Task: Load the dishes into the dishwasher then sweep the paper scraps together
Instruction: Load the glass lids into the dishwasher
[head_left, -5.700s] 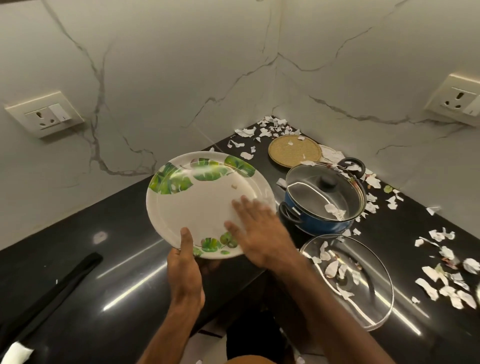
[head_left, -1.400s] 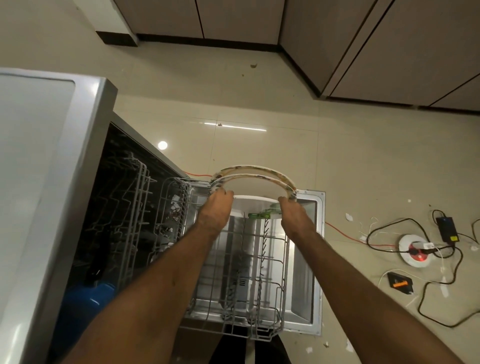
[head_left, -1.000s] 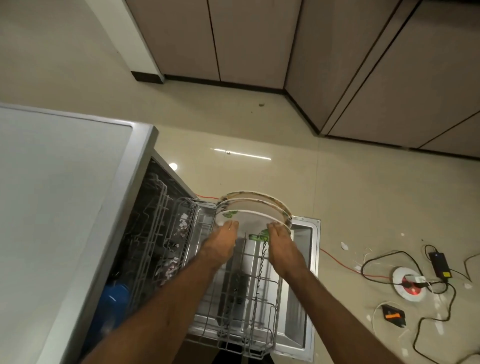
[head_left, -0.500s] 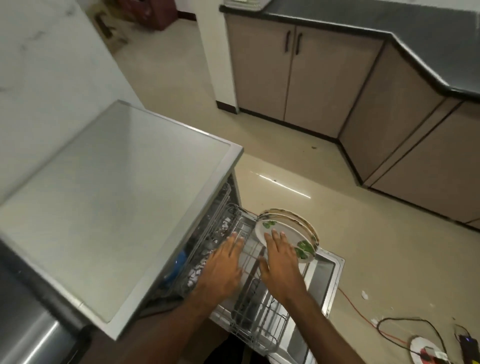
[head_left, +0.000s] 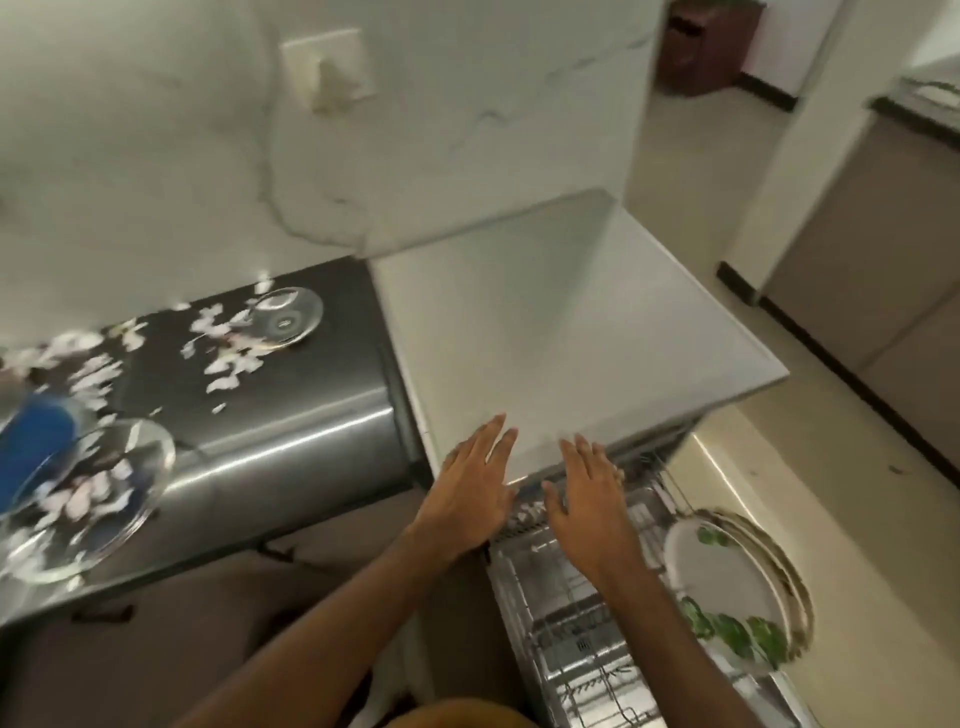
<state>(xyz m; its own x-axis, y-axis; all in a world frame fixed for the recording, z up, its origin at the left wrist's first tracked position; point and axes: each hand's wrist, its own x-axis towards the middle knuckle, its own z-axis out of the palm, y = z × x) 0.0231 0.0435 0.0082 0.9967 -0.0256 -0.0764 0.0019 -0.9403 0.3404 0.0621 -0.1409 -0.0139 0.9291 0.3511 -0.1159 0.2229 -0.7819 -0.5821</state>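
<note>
Two plates (head_left: 724, 577) now stand in the rack (head_left: 566, 639); left hand (head_left: 470, 501) and right hand (head_left: 587, 512) released, fingers spread, empty. Pot (head_left: 36, 441) remains to load.

In the silver wire rack (head_left: 566, 623) stand round white leaf-patterned plates (head_left: 722, 582), right of the right hand (head_left: 589, 506); the flat grey dishwasher top (head_left: 571, 332) lies ahead of both hands; torn white paper scraps (head_left: 228, 353) litter the black counter (head_left: 291, 436) left of the left hand (head_left: 470, 499).
</note>
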